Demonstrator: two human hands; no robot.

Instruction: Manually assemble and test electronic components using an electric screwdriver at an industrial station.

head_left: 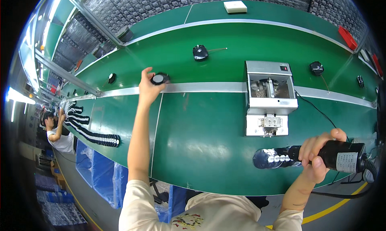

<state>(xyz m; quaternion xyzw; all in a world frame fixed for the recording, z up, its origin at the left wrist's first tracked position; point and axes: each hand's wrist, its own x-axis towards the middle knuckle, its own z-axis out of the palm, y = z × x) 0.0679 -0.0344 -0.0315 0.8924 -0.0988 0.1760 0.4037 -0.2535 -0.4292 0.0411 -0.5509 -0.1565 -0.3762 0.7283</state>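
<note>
I had the left hand [149, 88] out at the far edge of the table [201, 150], by the metal rail [209, 87]. Its fingers were clamped on a round black part [159, 78] with a pale disc on its face. Part sat over the rail and the green strip [157, 50] behind it, slightly blurred.

Right hand [311, 150] was low at the table's right end, near the front edge. Fingers were wrapped around a black power tool [329, 152], nose pointing left, corded at the back. Nose lay in line with an overlapping row of dark round pieces [277, 159] with white centers, close to the front edge. Couldn't tell whether it touched them.

I had a silver machine [267, 100] standing at the far edge, right of center, front tray toward the row, black cord [321, 112] running off right.

Behind the rail: a black part with a wire [200, 53] around mid-strip, another wired one [316, 68] further right.

Left end of the table: long curved rows of black parts [96, 138]; a co-worker [60, 134] sat past them. Blue bins [100, 166] stood below the front edge.
</note>
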